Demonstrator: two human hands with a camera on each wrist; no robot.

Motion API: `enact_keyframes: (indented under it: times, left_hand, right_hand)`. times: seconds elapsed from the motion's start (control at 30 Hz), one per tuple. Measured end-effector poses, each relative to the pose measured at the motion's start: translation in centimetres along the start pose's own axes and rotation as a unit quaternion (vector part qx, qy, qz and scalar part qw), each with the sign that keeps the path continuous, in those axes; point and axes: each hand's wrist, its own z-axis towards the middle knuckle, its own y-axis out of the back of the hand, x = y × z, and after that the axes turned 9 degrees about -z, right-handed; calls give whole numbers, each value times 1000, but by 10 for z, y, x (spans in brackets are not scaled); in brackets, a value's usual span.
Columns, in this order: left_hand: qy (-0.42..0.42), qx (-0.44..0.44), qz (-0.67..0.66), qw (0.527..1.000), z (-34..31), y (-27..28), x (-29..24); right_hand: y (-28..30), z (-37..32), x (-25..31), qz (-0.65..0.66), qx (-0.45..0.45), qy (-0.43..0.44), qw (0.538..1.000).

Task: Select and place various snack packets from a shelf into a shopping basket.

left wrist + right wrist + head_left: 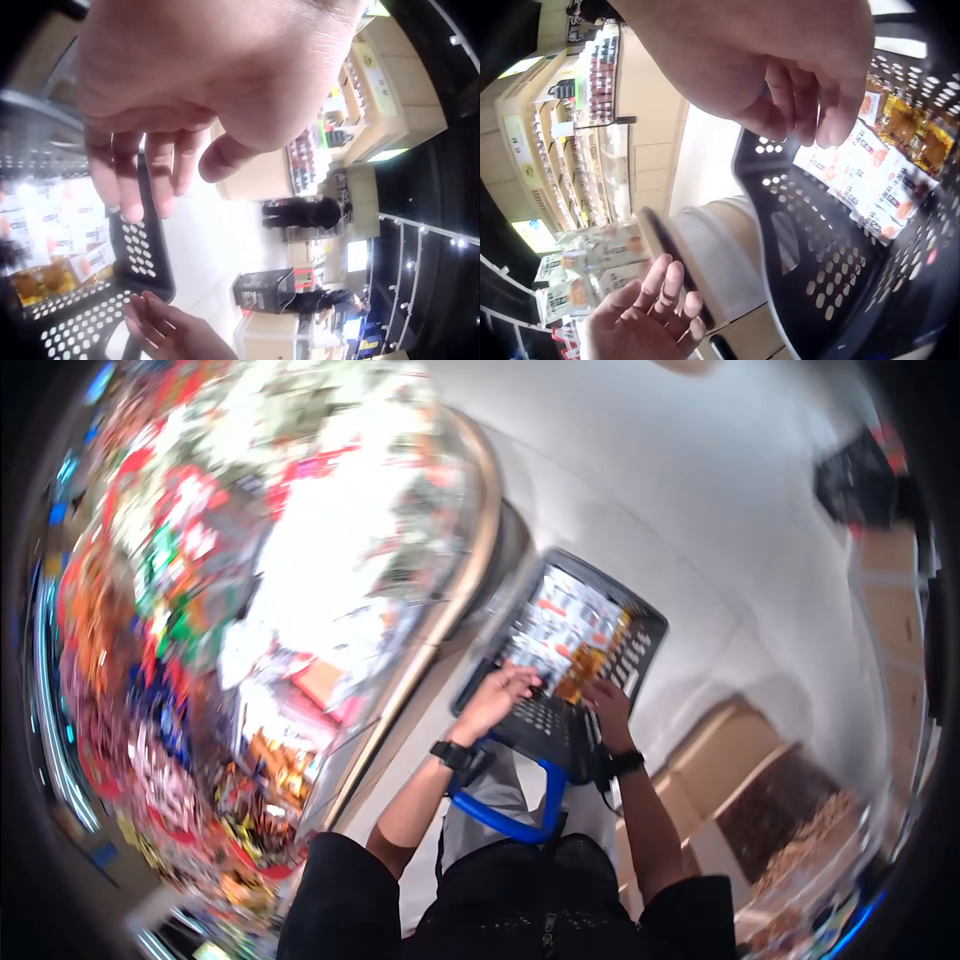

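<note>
A black perforated shopping basket (520, 725) with a blue handle (500, 823) stands in front of the person's body. Inside lie several white printed packets (862, 180) and gold packets (922, 135). Over the basket's near left side hovers my left hand (497, 698), its fingers relaxed and bent slightly downward, holding nothing. My right hand (608, 710) is above the right side near the gold packets. In the right wrist view its fingers hang loosely curled with nothing between them, overlapping the white packets.
A rounded display bin (300, 540) heaped with colourful packaged goods takes up the left, its rim (487, 510) close beside the basket. Cardboard boxes (720, 750) stand at right. Farther off, a person in dark clothes (304, 214) and another basket (262, 290) appear near shelves.
</note>
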Motion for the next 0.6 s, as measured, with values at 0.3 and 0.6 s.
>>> enact_keyframes:
  times: [0.3,0.6]
  left_hand:
    - [-199,-65,-114,971,-208,70,-7]
    - [-273,-213,-158,925,-371,163,32]
  right_hand:
    - [-169,-126,119,-110,89,163,976]
    - [-436,-200,186,-420,183,554,695]
